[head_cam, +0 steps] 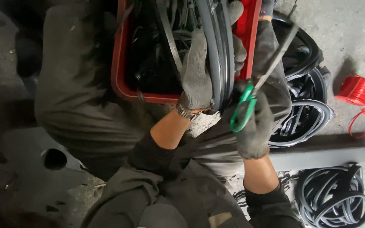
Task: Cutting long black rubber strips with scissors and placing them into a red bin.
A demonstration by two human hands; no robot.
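My left hand [197, 71], in a grey knit glove, grips a bundle of looped black rubber strips [218, 46] that rises out of the red plastic crate [119, 80]. My right hand [254, 126], in a dark grey glove, holds green-handled scissors [242, 110] just right of the bundle. The scissors' dark blades [275, 55] point up and to the right, over the crate's right rim. More black strips fill the crate.
Coils of black rubber rings [305, 105] lie on the concrete floor at the right. A red spool of cord [355, 89] sits beyond them. A grey bar [326, 154] lies across the floor, with another black coil [334, 198] below it.
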